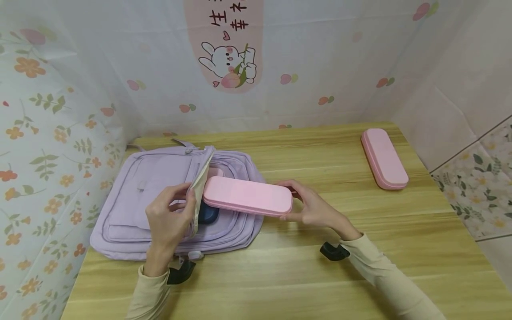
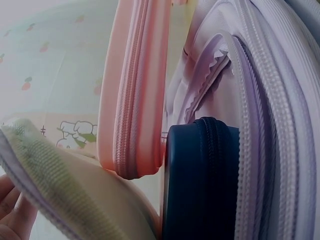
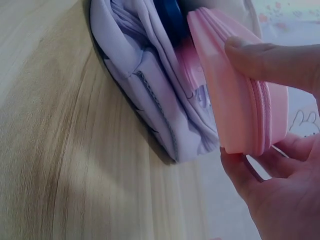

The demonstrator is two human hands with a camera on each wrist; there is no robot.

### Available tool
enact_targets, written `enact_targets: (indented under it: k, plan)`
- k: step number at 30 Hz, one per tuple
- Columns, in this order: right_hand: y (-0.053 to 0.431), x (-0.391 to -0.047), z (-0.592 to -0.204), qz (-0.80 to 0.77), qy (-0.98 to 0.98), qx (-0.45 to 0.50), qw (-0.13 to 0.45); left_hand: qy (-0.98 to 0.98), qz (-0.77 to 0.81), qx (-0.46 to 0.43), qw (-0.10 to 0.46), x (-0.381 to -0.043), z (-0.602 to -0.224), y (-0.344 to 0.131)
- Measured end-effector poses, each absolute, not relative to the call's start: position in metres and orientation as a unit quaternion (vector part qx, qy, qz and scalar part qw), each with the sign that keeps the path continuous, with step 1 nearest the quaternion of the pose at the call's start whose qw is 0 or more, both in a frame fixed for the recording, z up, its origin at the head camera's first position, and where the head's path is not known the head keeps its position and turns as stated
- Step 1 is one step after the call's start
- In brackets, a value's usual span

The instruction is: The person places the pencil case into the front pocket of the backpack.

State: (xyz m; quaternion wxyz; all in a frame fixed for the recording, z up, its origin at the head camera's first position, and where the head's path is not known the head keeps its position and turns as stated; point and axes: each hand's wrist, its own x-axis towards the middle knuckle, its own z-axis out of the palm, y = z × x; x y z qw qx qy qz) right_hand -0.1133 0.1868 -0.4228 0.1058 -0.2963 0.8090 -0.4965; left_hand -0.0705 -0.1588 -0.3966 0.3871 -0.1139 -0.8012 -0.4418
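Note:
My right hand (image 1: 316,209) grips the right end of a pink zippered pencil case (image 1: 248,195), thumb on one side and fingers on the other. The case's left end reaches over the open pocket of a lilac backpack (image 1: 132,191) lying flat. With thumb and fingers, my left hand (image 1: 168,218) pinches the edge of the pocket's flap (image 1: 198,191) and holds it up. Inside the pocket sits a dark blue zippered case (image 2: 192,185), beside the pink case's end in the left wrist view. Another pink item (image 1: 216,172) lies farther back in the pocket, partly hidden.
A second pink pencil case (image 1: 386,158) lies at the back right of the wooden table (image 1: 320,284). Printed cloth (image 1: 304,53) hangs behind the table and along the left. Black wrist mounts (image 1: 335,251) jut from both sleeves.

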Motion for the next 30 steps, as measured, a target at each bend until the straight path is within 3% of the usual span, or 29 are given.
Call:
enact_targets:
  k: [12,30]
  plan:
    - [0.186,-0.113,-0.428,-0.520,0.792,-0.301,0.110,-0.799,-0.444,-0.116,0.388,-0.070,-0.392,-0.161]
    - [0.168,-0.117,-0.434,-0.619,0.742,-0.247,0.071,-0.793,-0.455,-0.139,0.379,-0.073,-0.382,-0.155]
